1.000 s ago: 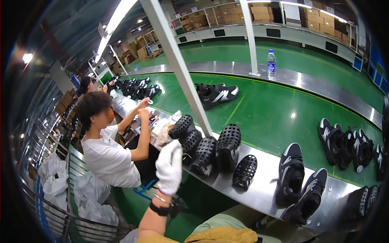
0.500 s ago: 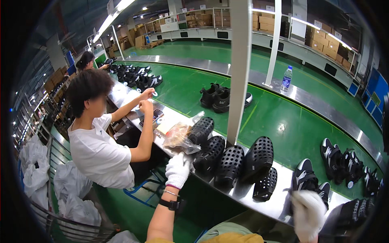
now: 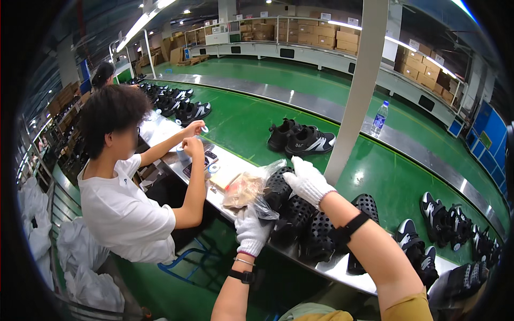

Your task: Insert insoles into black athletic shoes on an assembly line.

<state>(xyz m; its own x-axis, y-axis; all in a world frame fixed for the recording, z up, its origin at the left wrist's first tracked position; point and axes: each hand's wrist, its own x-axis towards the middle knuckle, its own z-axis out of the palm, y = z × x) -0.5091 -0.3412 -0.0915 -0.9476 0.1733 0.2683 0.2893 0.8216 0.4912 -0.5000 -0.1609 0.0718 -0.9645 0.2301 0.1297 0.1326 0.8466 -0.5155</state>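
Note:
Several black perforated clog-like shoe forms [image 3: 316, 238] stand in a row along the metal ledge in front of me. My right hand [image 3: 310, 183], in a white knit glove, reaches across to the leftmost perforated form [image 3: 278, 188]. Its thumb and fingers are apart at that form's upper right edge. At the near end of the same form is my gloved left hand [image 3: 251, 232], beside a clear plastic bag [image 3: 243, 191] with tan and reddish contents. The left fingertips are partly hidden by the bag, so their grip is unclear.
A co-worker [image 3: 123, 176] sits at left, holding a small white ring. Black-and-white sneakers [image 3: 302, 140] stand on the green belt, more at right [image 3: 417, 246]. A white post [image 3: 358, 91] rises beyond my right hand. A water bottle [image 3: 380, 119] stands on the far metal strip.
My right hand has swung from the sneakers at lower right over to the leftmost perforated form. My left hand stays by the bag. The view has shifted slightly.

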